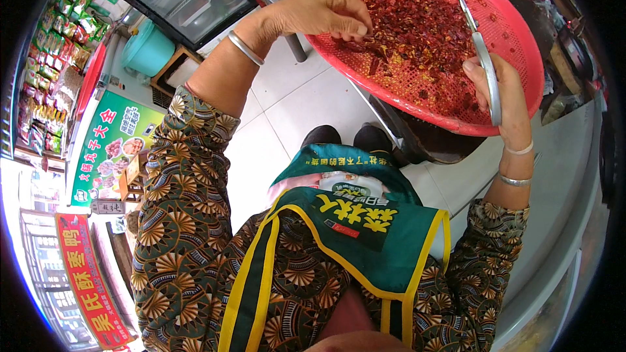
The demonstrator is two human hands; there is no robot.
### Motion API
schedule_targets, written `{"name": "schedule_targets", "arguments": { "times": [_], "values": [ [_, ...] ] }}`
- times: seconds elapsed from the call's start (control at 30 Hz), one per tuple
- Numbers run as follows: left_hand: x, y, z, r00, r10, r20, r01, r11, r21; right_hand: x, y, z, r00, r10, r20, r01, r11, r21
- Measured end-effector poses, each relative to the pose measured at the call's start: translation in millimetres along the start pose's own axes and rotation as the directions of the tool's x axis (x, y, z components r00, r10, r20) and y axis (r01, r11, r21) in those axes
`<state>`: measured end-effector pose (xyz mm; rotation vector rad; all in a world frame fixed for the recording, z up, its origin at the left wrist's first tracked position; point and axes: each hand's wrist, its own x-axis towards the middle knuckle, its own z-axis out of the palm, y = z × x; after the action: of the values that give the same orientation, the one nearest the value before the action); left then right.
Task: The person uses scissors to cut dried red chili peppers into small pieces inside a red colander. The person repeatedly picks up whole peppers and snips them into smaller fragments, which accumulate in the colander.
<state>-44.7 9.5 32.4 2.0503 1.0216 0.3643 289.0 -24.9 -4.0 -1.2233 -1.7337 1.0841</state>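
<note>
A round red plastic sieve basket lies before me, spread with cut dried red chilies and loose yellow seeds. My right hand grips a pair of metal scissors at the basket's right side, the blades pointing up and away and slightly parted. Over the basket's left edge hovers my left hand, fingers curled in and thumb against them. Whether a chili is pinched there cannot be made out. Several longer chili pieces lie just below those fingertips.
A dark table supports the basket. To the left stand a glass-door fridge, a teal bucket, a wooden stool and hanging snack packets. A white curved-edged surface runs along my right. My green apron hangs over my front.
</note>
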Motion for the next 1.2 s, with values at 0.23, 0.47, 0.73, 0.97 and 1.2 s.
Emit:
{"name": "schedule_targets", "arguments": {
  "times": [0.23,0.47,0.73,0.97,1.2],
  "values": [
    [16,-11,15,0.987,0.097,-0.131,-0.083,0.991,0.108,1,2,0,1.0,-0.008,-0.025,0.006,0.998,-0.07],
    [32,-14,40,0.983,0.181,-0.013,-0.158,0.892,0.423,0,0,1,1.0,0.012,-0.027,-0.013,0.998,-0.058],
    [37,-19,42,0.966,0.234,-0.105,-0.164,0.878,0.449,-1,0,3,0.999,-0.015,-0.04,0.015,1.0,-0.01],
    [34,-11,35,0.934,0.025,-0.358,-0.199,0.866,-0.459,-1,3,1,0.999,0.031,-0.02,-0.032,0.999,-0.036],
    [31,-13,44,0.904,0.045,-0.424,-0.396,0.46,-0.795,-1,3,4,0.997,0.061,-0.049,-0.061,0.998,-0.003]
  ]
}}
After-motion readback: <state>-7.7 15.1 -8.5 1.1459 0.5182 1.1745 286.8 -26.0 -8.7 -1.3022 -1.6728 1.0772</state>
